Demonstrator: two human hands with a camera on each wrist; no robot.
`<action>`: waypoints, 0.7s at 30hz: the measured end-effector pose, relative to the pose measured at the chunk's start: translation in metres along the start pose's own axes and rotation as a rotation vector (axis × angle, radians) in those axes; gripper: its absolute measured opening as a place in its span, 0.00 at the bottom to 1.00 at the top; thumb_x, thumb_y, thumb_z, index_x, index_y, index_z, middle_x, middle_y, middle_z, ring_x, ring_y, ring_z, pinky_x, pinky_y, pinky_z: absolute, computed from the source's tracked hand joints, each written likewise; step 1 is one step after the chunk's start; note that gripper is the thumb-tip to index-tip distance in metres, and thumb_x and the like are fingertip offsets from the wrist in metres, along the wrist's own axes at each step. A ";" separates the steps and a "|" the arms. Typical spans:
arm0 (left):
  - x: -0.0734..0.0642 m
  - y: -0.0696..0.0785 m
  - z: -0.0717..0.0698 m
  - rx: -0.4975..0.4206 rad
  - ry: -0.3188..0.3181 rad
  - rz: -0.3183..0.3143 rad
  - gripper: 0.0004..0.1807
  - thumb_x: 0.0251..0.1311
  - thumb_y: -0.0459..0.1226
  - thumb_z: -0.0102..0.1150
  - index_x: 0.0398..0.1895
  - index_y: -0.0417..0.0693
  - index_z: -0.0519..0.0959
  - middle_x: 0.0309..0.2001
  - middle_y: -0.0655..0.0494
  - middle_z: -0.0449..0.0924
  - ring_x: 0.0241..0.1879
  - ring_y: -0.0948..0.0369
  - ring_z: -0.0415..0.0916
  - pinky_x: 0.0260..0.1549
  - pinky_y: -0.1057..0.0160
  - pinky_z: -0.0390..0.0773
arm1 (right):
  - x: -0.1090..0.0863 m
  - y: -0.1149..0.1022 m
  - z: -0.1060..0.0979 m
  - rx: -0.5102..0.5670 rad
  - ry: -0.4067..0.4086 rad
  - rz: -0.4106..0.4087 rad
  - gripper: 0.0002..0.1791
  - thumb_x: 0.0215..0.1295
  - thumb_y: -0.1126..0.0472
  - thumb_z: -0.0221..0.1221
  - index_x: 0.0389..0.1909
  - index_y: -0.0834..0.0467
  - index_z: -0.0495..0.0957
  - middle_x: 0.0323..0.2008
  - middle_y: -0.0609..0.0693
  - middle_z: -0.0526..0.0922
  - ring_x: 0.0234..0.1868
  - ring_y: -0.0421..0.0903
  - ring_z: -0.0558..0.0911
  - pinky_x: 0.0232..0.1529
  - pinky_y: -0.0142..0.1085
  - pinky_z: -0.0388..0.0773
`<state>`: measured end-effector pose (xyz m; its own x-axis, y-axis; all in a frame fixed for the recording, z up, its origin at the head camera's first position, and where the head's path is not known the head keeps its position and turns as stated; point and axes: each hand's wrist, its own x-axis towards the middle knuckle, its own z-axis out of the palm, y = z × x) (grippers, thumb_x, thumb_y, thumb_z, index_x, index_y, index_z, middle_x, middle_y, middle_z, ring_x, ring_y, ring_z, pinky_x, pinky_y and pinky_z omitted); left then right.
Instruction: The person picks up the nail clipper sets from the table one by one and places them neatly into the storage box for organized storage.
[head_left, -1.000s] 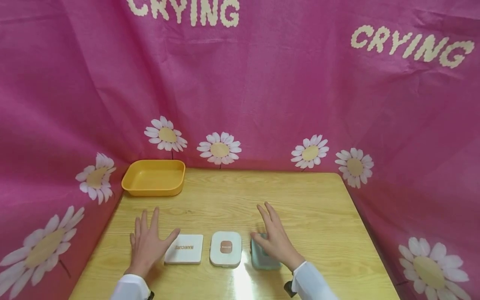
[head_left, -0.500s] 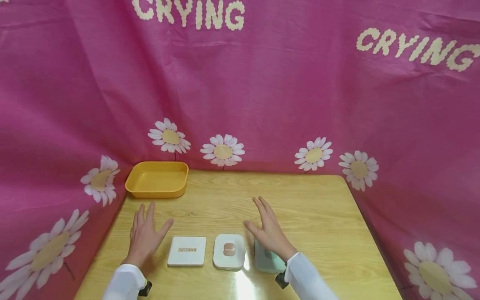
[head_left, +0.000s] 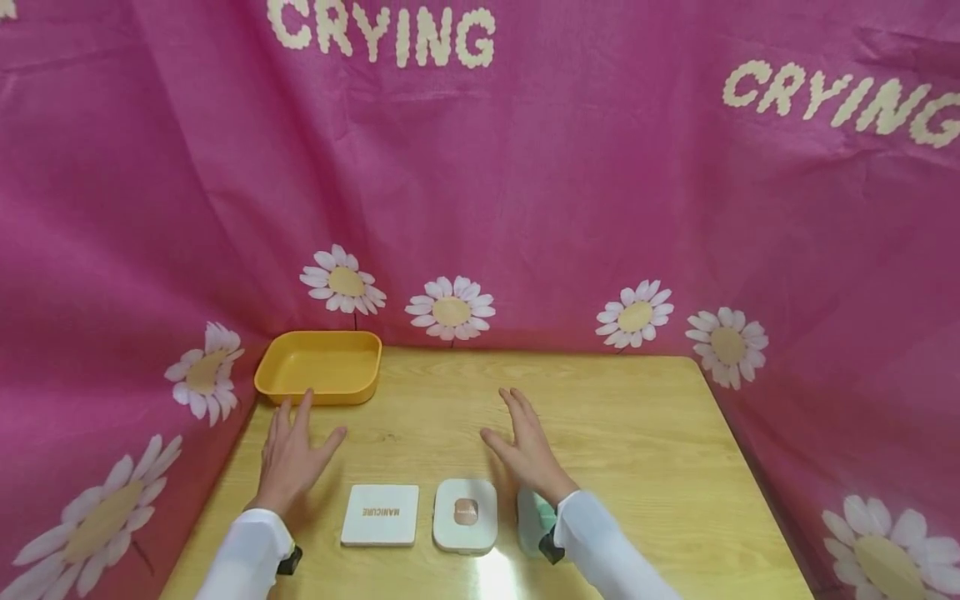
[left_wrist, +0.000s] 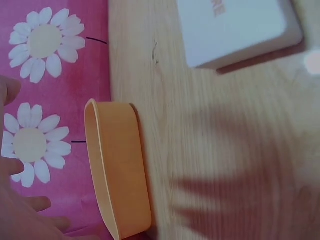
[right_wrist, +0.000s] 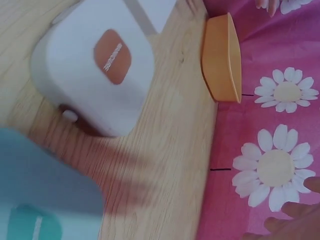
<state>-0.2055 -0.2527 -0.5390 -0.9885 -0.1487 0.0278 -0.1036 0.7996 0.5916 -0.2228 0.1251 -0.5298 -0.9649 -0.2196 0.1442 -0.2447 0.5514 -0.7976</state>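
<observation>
My left hand (head_left: 294, 460) hovers over the left side of the table, fingers spread and holding nothing. To its right lies a flat white box (head_left: 380, 527) lettered MANICURE. My right hand (head_left: 531, 457) is also spread and holds nothing, above and beyond the row of cases. Beside the box sits a white rounded-square case (head_left: 465, 537) with a brown label (right_wrist: 113, 56), which the right wrist view shows up close. A pale teal case (head_left: 529, 533) ends the row, partly hidden by my right wrist and sleeve; its darker green label (right_wrist: 34, 225) shows in the right wrist view.
A yellow open-topped bin (head_left: 318, 398) stands at the table's back left corner, just beyond my left fingertips in the head view. A pink curtain (head_left: 555, 183) with daisies and lettering surrounds the wooden table (head_left: 637, 433) at the back and sides.
Both hands have moved forward, away from the cases. My left thumb no longer overlaps the MANICURE box, and my right hand has shifted left. The head view has tilted slightly; the cases stay put.
</observation>
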 end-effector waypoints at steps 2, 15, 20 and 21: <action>0.006 -0.002 -0.001 -0.002 0.000 -0.008 0.53 0.70 0.62 0.57 0.86 0.49 0.45 0.82 0.30 0.37 0.79 0.29 0.37 0.70 0.21 0.46 | 0.006 -0.001 0.006 0.018 0.000 0.000 0.43 0.73 0.49 0.62 0.81 0.61 0.57 0.81 0.66 0.53 0.81 0.66 0.54 0.75 0.69 0.56; 0.033 -0.022 -0.008 -0.169 0.033 -0.095 0.52 0.72 0.59 0.57 0.86 0.47 0.44 0.82 0.28 0.37 0.79 0.28 0.41 0.71 0.24 0.50 | 0.050 -0.015 0.058 0.170 0.033 0.011 0.38 0.75 0.56 0.60 0.80 0.62 0.58 0.79 0.65 0.58 0.80 0.64 0.58 0.77 0.62 0.57; 0.044 -0.032 -0.010 -0.181 0.058 -0.070 0.50 0.71 0.55 0.59 0.85 0.45 0.46 0.81 0.26 0.38 0.78 0.28 0.41 0.72 0.25 0.49 | 0.061 -0.018 0.073 0.189 0.038 -0.007 0.39 0.73 0.57 0.61 0.79 0.64 0.59 0.78 0.65 0.60 0.79 0.63 0.60 0.77 0.60 0.58; 0.047 -0.034 -0.011 -0.176 0.062 -0.068 0.50 0.71 0.55 0.60 0.85 0.44 0.46 0.81 0.26 0.38 0.78 0.28 0.41 0.72 0.25 0.49 | 0.064 -0.019 0.076 0.192 0.036 -0.005 0.39 0.73 0.56 0.61 0.79 0.63 0.59 0.78 0.64 0.60 0.79 0.62 0.60 0.78 0.59 0.57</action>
<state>-0.2468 -0.2930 -0.5485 -0.9706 -0.2387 0.0293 -0.1437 0.6732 0.7254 -0.2722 0.0395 -0.5493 -0.9674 -0.1912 0.1661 -0.2297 0.3864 -0.8933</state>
